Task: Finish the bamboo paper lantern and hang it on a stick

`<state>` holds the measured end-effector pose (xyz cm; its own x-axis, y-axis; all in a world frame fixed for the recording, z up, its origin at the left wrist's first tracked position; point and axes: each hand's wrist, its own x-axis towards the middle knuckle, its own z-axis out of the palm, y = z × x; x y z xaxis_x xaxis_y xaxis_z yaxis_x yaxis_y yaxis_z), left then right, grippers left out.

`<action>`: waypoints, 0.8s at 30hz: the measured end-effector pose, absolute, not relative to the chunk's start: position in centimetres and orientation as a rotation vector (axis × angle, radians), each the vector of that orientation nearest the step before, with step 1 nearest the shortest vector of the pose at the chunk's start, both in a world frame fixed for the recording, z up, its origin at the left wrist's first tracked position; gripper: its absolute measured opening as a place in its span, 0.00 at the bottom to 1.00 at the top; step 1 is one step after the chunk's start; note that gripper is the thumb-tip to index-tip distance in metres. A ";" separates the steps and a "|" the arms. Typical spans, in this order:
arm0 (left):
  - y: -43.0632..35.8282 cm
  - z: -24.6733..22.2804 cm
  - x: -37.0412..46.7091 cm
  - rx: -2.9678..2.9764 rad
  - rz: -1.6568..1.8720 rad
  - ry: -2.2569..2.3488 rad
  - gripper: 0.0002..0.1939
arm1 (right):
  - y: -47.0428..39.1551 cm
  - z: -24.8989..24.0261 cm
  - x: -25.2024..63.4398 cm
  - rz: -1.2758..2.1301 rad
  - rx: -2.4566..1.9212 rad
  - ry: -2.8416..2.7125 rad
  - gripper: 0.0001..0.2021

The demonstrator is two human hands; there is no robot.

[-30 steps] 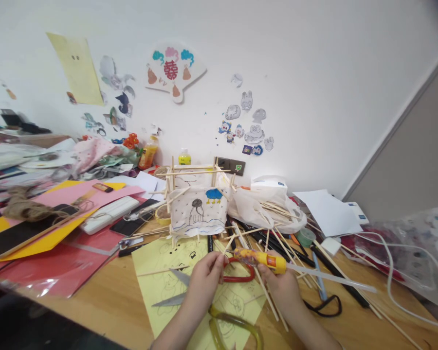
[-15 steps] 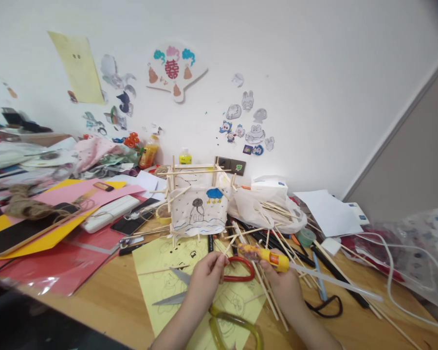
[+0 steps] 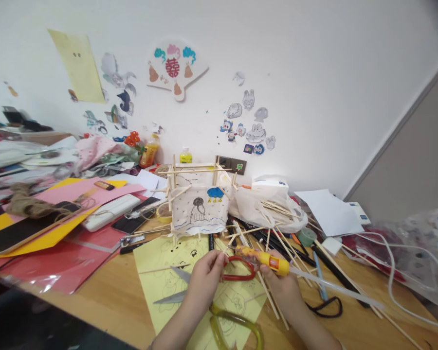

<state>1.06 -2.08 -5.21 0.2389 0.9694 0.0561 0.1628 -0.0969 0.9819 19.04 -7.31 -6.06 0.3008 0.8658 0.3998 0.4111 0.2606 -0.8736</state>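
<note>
My right hand point(image 3: 280, 279) is wrapped round a yellow glue gun point(image 3: 263, 260), with a long clear glue stick point(image 3: 336, 288) coming out of its back end. The gun's tip points left, close to my left hand point(image 3: 209, 274). The thumb and fingers of my left hand pinch a thin wooden stick point(image 3: 230, 239). Under my hands lie scissors with a red handle loop point(image 3: 241, 269) and a yellow-green one point(image 3: 237, 318), on yellow paper point(image 3: 156, 282) with drawings. Behind them stands a frame of sticks with a drawn-on white panel point(image 3: 200, 214).
Loose sticks and black pens point(image 3: 277, 243) lie right of centre, before a plastic bag point(image 3: 295, 218). A white cable point(image 3: 390, 272) curls at the right. Left are a phone point(image 3: 29, 231), a white power strip point(image 3: 111, 213) and a red folder point(image 3: 69, 257).
The glue gun's tip has moved slightly left and down, nearer the fingers of my left hand. My left hand has barely moved and keeps its pinch.
</note>
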 end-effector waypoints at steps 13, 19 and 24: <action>-2.0 -5.2 1.1 1.515 1.009 1.126 0.17 | -7.2 -6.6 19.4 0.464 -1.512 -1.208 0.21; -2.0 -5.2 1.1 1.488 0.998 1.100 0.17 | -7.2 -6.4 19.4 0.466 -1.527 -1.212 0.23; -2.0 -5.3 1.1 1.451 1.003 1.093 0.17 | -7.3 -5.7 19.0 0.461 -1.555 -1.212 0.24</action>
<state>1.10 -2.01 -5.25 0.2417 0.9695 0.0404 0.1233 -0.0720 0.9898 19.01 -7.32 -5.72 0.4103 0.8658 0.2865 0.4570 0.0767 -0.8862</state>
